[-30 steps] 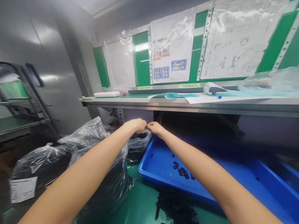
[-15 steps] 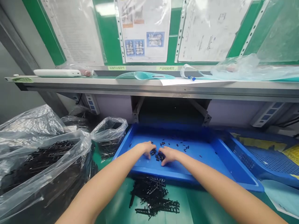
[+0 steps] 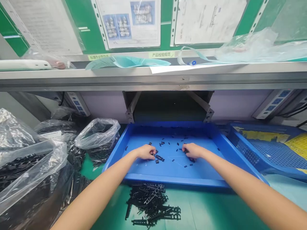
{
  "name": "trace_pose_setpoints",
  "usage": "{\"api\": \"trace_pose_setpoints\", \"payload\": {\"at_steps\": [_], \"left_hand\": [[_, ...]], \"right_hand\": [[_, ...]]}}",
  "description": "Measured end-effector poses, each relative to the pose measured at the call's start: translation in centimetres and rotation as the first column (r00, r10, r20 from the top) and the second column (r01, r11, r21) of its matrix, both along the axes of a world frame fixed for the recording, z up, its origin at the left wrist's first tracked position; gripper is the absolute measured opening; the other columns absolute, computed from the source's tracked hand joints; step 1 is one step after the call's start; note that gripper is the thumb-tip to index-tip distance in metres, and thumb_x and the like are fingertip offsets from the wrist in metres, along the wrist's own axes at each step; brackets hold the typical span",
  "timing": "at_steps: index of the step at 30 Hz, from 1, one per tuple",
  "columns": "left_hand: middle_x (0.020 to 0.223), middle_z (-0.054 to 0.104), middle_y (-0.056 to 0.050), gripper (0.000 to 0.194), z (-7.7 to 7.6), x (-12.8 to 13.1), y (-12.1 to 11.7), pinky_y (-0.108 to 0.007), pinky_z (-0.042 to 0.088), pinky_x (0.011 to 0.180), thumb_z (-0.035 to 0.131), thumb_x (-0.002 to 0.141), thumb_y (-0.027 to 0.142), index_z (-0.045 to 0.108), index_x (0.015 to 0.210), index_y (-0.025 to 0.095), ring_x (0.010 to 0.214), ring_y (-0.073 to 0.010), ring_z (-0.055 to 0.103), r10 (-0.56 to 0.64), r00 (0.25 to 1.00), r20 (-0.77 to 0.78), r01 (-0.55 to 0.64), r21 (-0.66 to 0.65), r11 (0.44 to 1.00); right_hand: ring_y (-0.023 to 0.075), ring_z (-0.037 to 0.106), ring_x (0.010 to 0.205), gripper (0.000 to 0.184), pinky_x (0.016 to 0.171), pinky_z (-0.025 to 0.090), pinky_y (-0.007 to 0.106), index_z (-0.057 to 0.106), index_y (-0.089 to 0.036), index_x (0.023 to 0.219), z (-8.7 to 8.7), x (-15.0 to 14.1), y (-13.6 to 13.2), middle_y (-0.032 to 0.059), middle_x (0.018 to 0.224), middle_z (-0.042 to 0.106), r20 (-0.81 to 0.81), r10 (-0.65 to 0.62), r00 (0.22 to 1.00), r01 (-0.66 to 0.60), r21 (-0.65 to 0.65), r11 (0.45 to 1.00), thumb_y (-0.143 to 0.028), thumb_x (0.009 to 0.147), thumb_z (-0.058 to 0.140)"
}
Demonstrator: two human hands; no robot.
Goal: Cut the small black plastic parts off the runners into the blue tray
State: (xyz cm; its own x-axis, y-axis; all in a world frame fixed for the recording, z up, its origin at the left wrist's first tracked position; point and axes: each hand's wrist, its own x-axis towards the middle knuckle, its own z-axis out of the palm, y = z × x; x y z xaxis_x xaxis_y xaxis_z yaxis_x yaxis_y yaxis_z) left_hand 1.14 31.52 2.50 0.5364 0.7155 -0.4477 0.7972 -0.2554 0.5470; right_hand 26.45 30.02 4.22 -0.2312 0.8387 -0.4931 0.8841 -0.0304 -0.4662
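Observation:
My left hand [image 3: 146, 151] is low inside a blue tray [image 3: 168, 179], its fingers curled and pinching at small black plastic pieces. A little cluster of black pieces [image 3: 159, 157] lies right beside its fingertips. Farther right in the tray, my right hand [image 3: 193, 150] is closed over several more such pieces, with dark bits showing at its thumb and under the palm. Other loose black pieces [image 3: 162, 143] are scattered on the tray floor between and behind the hands. In front of the tray lies a heap of long black plastic strips with rings [image 3: 151, 201].
Clear plastic bags of black parts [image 3: 96, 140] stand at left. A blue perforated basket [image 3: 271, 156] sits right of the tray. Above the tray runs a metal-edged shelf [image 3: 153, 80]. Behind it is a dark ribbed belt [image 3: 170, 107] between metal brackets.
My hands have moved apart: the right one has gone right across the tray, spreading pieces, and the left slightly left. My view has tipped down and shifted.

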Motion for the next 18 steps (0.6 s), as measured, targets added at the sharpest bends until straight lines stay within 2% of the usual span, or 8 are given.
{"api": "trace_pose_setpoints", "payload": {"at_steps": [4, 9, 13, 16, 18], "left_hand": [[0.087, 0.060, -0.004, 0.020, 0.2, -0.7, -0.4, -0.030, 0.051, 0.061, 0.051, 0.086, 0.027, 0.054, 0.100, 0.012, 0.069, -0.0134, 0.059, 0.132, 0.981, 0.141, -0.115, -0.123, 0.986], [0.101, 0.058, -0.007, 0.025, 1.3, -0.5, -0.2, -0.035, 0.051, 0.069, 0.050, 0.086, 0.028, 0.052, 0.106, 0.013, 0.082, -0.0172, 0.059, 0.283, 0.936, 0.212, -0.258, -0.138, 0.956], [0.104, 0.057, -0.008, 0.028, 1.5, 1.3, 0.3, -0.038, 0.050, 0.073, 0.050, 0.086, 0.030, 0.052, 0.108, 0.014, 0.086, -0.0191, 0.058, 0.359, 0.922, 0.144, -0.354, -0.064, 0.933], [0.110, 0.055, -0.008, 0.027, 0.9, 3.0, 0.6, -0.041, 0.048, 0.079, 0.053, 0.084, 0.028, 0.053, 0.108, 0.015, 0.094, -0.0214, 0.056, 0.372, 0.924, 0.088, -0.372, -0.017, 0.928], [0.112, 0.054, -0.008, 0.026, 0.4, 3.8, 0.5, -0.042, 0.047, 0.080, 0.054, 0.084, 0.026, 0.053, 0.108, 0.015, 0.096, -0.0218, 0.055, 0.366, 0.928, 0.068, -0.365, -0.032, 0.931]], "right_hand": [[0.0156, 0.059, 0.080, 0.025, 0.067, 0.051, 0.034, 0.052, -0.015, 0.108, 1.0, 2.9, -0.7, 0.0055, 0.101, 0.058, -0.252, -0.173, 0.952, 0.170, -0.036, 0.985, -0.029, 0.087, 0.050], [0.0157, 0.059, 0.081, 0.025, 0.067, 0.051, 0.033, 0.052, -0.015, 0.109, 1.3, 3.5, -1.3, 0.0056, 0.102, 0.058, -0.516, -0.271, 0.812, 0.299, -0.031, 0.954, -0.028, 0.087, 0.050], [0.0159, 0.059, 0.082, 0.026, 0.067, 0.051, 0.033, 0.052, -0.015, 0.108, 1.0, 2.5, -0.5, 0.0057, 0.103, 0.057, -0.553, -0.295, 0.779, 0.343, -0.018, 0.939, -0.029, 0.087, 0.051], [0.0172, 0.058, 0.085, 0.027, 0.071, 0.050, 0.036, 0.052, -0.015, 0.110, 1.1, 2.2, 0.5, 0.0064, 0.106, 0.056, -0.499, -0.324, 0.804, 0.372, -0.004, 0.928, -0.030, 0.087, 0.051], [0.0177, 0.058, 0.087, 0.028, 0.072, 0.050, 0.037, 0.052, -0.015, 0.110, 1.2, 2.8, 0.8, 0.0066, 0.107, 0.056, -0.431, -0.347, 0.833, 0.383, -0.004, 0.924, -0.031, 0.087, 0.050]]}}
